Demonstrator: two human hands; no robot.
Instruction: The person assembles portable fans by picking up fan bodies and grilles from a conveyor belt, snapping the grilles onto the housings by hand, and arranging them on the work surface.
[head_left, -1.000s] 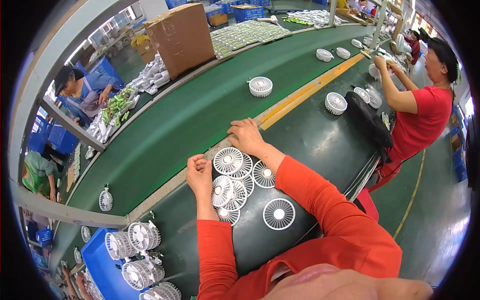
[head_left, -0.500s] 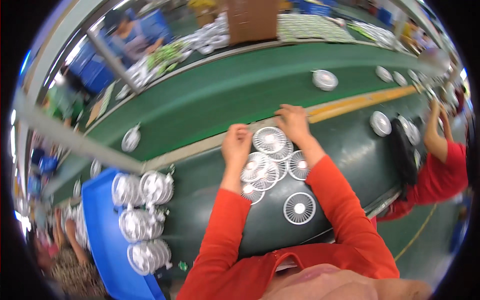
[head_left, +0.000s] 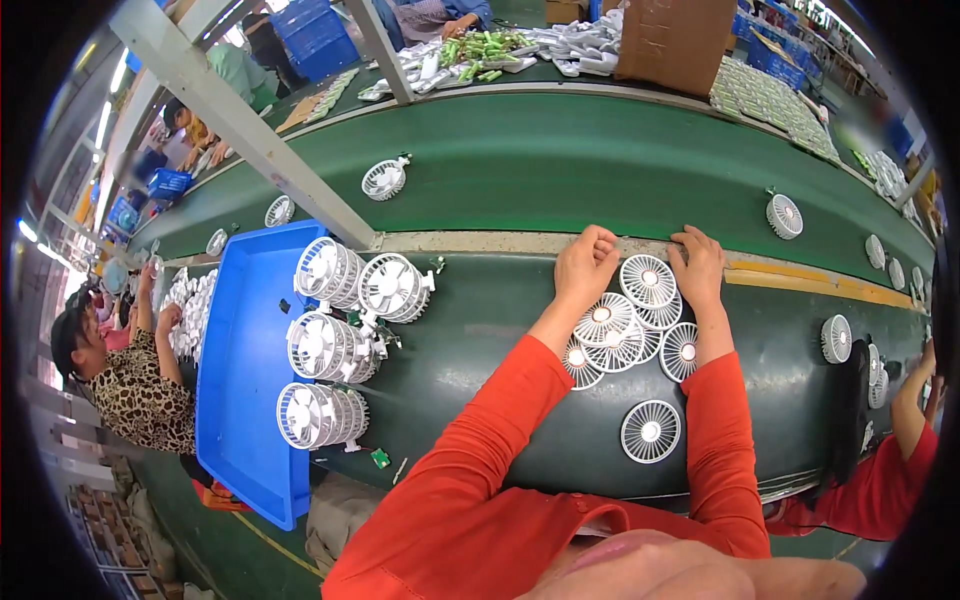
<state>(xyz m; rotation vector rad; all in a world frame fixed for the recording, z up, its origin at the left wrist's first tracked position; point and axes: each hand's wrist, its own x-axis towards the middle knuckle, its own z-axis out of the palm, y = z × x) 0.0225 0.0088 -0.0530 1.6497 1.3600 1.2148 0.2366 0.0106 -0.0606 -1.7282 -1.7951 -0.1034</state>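
Note:
My left hand (head_left: pixel 588 265) is at the belt's near edge, left of a pile of round white fan grilles (head_left: pixel 648 281). Its fingers are curled closed, and I cannot make out whether anything small is in them. On the pile's other side, my right hand (head_left: pixel 702 262) is open, thumb and fingers apart, close to the topmost grille. The grilles overlap on the dark green table (head_left: pixel 520 440). A single grille (head_left: pixel 651 431) lies nearer to me, apart from the pile.
Stacked white fan units (head_left: pixel 325 415) stand left beside a blue tray (head_left: pixel 250 300). A green conveyor belt (head_left: pixel 560 160) crosses beyond, carrying fan units (head_left: pixel 384 179). A metal post (head_left: pixel 240 120) rises at left. Co-workers sit at left, including one in a patterned top (head_left: pixel 145 400).
The whole view has swung left, so everything appears farther right. My hands stay on either side of the grille pile, which looks unchanged.

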